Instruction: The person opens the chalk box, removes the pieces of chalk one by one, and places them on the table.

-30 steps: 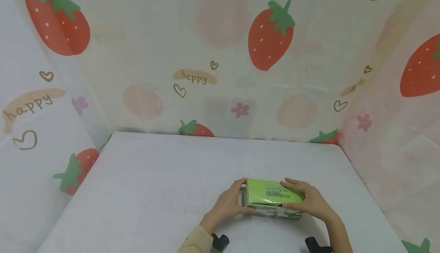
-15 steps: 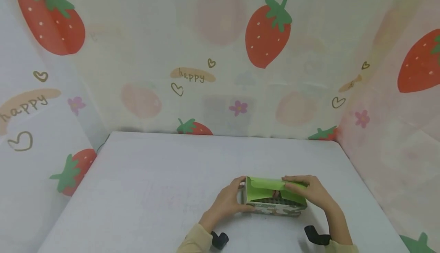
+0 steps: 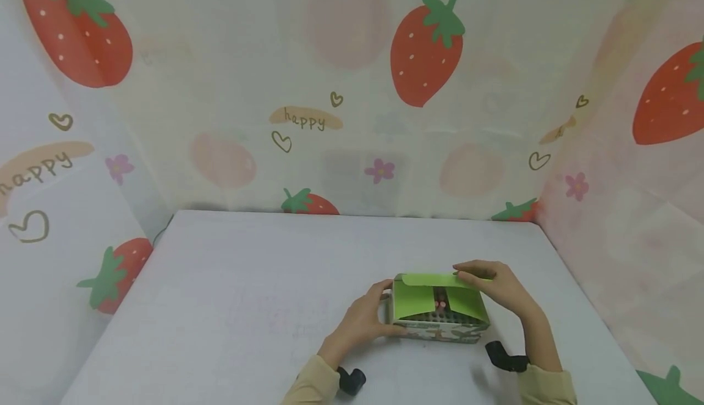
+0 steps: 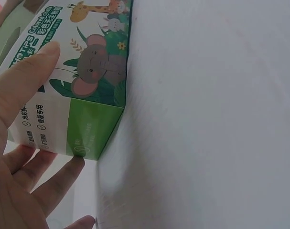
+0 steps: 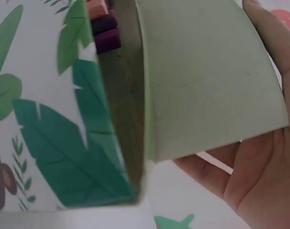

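Observation:
A green and white chalk box (image 3: 440,333), printed with cartoon animals and the words "Colored chalk", stands on the table with its lid (image 3: 426,280) raised toward the far side. My left hand (image 3: 360,319) grips its left end, thumb on the front face, fingers on the end and far side. At the lid's right corner, my right hand (image 3: 503,286) pinches the edge between thumb and fingers. Two green side flaps (image 3: 414,301) partly cover the opening. Between them show pink and dark chalk ends. Purple and orange chalk sticks (image 5: 106,40) appear in the right wrist view beside a pale flap (image 5: 211,81).
The white tabletop (image 3: 264,295) reaches back to a strawberry-printed curtain (image 3: 308,51), which also hangs at both sides. Black wrist camera mounts (image 3: 352,382) show near each sleeve.
The lid, closed a second ago, has swung up and back with my right hand, baring the flaps and chalk. My left hand keeps its grip on the box.

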`<state>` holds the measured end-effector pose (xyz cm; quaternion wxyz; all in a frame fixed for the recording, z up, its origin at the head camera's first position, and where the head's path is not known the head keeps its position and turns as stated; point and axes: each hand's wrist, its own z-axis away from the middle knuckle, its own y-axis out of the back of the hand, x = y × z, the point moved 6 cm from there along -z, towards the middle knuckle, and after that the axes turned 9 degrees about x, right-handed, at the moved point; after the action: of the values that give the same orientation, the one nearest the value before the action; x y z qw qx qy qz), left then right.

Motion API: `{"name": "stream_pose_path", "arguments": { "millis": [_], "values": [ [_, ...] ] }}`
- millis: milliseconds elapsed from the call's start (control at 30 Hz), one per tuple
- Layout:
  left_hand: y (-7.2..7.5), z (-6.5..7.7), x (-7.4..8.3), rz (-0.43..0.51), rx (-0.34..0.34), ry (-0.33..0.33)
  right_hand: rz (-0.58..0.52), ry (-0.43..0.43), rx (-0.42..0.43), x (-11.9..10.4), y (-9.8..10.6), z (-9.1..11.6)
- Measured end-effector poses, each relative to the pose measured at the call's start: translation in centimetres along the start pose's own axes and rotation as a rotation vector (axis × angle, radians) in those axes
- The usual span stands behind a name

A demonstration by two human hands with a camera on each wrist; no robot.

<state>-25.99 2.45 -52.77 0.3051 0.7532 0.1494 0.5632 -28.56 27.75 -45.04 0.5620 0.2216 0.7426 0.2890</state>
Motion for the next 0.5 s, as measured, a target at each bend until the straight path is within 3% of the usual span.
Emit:
{"name": "stream_pose_path", "arguments": {
  "millis": [200, 333, 500],
  "values": [
    [-0.2, 0.0, -0.1, 0.004, 0.005, 0.004, -0.051, 0.051, 0.064, 0.5, 1.3, 1.4],
    [-0.3, -0.1, -0.1, 0.015, 0.009, 0.0, -0.049, 0.074, 0.159, 0.4, 2.4, 2.9],
    [-0.2, -0.1, -0.2, 0.006, 0.015, -0.001, -0.028, 0.073, 0.327, -1.6, 3.2, 5.2]
  ]
}}
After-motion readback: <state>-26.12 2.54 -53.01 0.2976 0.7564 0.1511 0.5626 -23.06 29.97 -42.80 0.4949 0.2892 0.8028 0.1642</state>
